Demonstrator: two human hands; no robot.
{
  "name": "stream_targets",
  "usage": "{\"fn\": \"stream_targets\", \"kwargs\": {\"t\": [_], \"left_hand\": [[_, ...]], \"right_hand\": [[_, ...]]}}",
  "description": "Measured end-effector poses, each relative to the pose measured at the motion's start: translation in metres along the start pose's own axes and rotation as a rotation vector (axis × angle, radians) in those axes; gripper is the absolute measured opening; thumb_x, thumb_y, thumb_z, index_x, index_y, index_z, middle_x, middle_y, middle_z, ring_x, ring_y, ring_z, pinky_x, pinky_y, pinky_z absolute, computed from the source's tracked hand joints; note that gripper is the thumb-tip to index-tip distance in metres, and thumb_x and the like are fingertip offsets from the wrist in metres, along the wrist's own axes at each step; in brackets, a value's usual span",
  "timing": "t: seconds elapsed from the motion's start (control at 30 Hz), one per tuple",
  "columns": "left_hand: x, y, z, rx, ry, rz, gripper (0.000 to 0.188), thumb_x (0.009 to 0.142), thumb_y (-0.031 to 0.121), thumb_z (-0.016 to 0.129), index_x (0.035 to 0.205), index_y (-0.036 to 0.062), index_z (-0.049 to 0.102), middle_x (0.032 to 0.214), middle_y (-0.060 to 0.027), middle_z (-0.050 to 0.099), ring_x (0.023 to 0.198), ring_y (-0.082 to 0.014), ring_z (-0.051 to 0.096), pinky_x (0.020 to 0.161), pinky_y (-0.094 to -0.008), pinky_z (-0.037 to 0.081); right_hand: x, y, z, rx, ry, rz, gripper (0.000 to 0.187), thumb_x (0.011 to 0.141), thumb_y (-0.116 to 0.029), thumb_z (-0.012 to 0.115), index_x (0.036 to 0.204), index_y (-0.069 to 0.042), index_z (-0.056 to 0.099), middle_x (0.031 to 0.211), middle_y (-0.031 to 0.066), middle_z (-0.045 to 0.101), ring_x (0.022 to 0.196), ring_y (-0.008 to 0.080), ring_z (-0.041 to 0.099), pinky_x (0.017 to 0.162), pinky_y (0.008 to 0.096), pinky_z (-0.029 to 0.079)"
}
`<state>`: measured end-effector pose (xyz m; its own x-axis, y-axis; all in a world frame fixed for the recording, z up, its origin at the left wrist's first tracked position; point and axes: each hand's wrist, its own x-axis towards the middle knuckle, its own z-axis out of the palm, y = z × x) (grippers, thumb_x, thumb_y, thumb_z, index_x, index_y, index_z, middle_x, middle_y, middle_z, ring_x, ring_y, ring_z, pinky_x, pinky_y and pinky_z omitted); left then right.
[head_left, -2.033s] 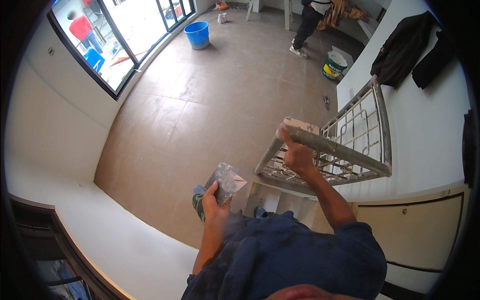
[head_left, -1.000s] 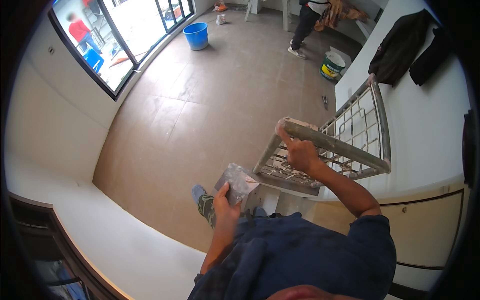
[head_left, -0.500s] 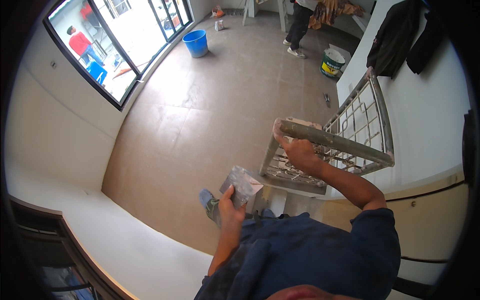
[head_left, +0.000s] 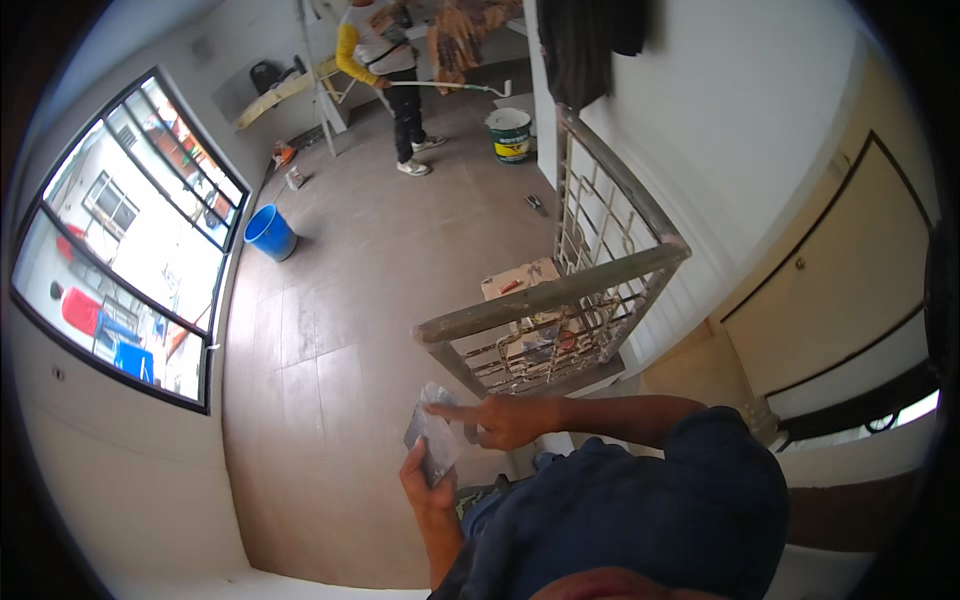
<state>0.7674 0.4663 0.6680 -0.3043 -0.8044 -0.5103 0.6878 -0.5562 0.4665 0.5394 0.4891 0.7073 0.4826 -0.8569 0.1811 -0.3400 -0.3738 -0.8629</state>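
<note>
The plate point(head_left: 438, 450) is gripped by the left hand point(head_left: 428, 490), right where the right hand point(head_left: 510, 421) pokes one finger, and I can't tell if its curled fingers hold anything, so holding still and touching softly should work best.

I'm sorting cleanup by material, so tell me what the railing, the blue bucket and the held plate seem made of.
Railing: probably painted metal, dull and worn, going by its slim bars and patchy coating.
Blue bucket: likely plastic, smooth; its even colour suggests it.
Plate: thin and grey, perhaps metal or plastic; pale smears hide much of its finish.
</note>
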Motion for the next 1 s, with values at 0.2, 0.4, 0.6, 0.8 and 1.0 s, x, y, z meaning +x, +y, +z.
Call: {"fn": "stream_targets", "kwargs": {"t": [0.2, 0.4, 0.6, 0.8, 1.0], "left_hand": [[0.022, -0.024, 0.011, 0.732, -0.081, 0.377, 0.044, 0.081, 0.004, 0.064, 0.123, -0.0043, 0.054, 0.119, -0.0172, 0.061, 0.109, -0.0273, 0.060, 0.095, -0.0358, 0.047], [0.035, -0.042, 0.048, 0.410, -0.175, 0.063, 0.032, 0.094, 0.008, 0.056, 0.123, -0.0049, 0.052, 0.109, -0.0157, 0.064, 0.097, -0.0214, 0.065, 0.085, -0.0310, 0.055], [0.038, -0.064, 0.119, 0.400, -0.035, -0.037, 0.034, 0.092, 0.009, 0.056, 0.122, -0.0070, 0.052, 0.114, -0.0175, 0.063, 0.104, -0.0270, 0.064, 0.092, -0.0371, 0.054], [0.041, -0.084, 0.165, 0.442, -0.405, -0.268, 0.037, 0.089, 0.009, 0.058, 0.122, -0.0062, 0.052, 0.113, -0.0167, 0.064, 0.101, -0.0296, 0.065, 0.090, -0.0428, 0.055], [0.045, -0.123, 0.175, 0.440, -0.265, -0.320, 0.035, 0.088, 0.011, 0.063, 0.119, -0.0033, 0.055, 0.107, -0.0132, 0.066, 0.094, -0.0259, 0.067, 0.086, -0.0390, 0.056]], "right_hand": [[-0.061, -0.021, -0.032, -0.549, -0.014, 0.211, 0.083, 0.082, -0.004, 0.051, 0.155, -0.026, 0.018, 0.098, 0.0203, 0.065, 0.074, 0.0350, 0.067, 0.064, 0.0446, 0.054], [-0.107, -0.007, -0.047, -0.530, 0.366, 0.231, 0.081, 0.082, -0.006, 0.052, 0.154, -0.030, 0.024, 0.120, 0.0212, 0.059, 0.071, 0.0355, 0.066, 0.058, 0.0445, 0.053], [-0.141, 0.004, -0.049, -0.444, 0.410, 0.290, 0.064, 0.081, -0.006, 0.052, 0.144, -0.018, 0.045, 0.120, 0.0188, 0.057, 0.087, 0.0362, 0.064, 0.072, 0.0452, 0.053], [-0.182, 0.012, -0.089, -0.460, 0.790, 0.159, 0.058, 0.081, -0.003, 0.052, 0.139, -0.006, 0.047, 0.117, 0.0212, 0.056, 0.107, 0.0390, 0.056, 0.089, 0.0470, 0.048], [-0.175, 0.015, -0.058, -0.122, 0.853, 0.299, 0.056, 0.084, -0.005, 0.050, 0.139, 0.002, 0.041, 0.128, 0.0275, 0.052, 0.119, 0.0408, 0.053, 0.099, 0.0437, 0.046]]}}
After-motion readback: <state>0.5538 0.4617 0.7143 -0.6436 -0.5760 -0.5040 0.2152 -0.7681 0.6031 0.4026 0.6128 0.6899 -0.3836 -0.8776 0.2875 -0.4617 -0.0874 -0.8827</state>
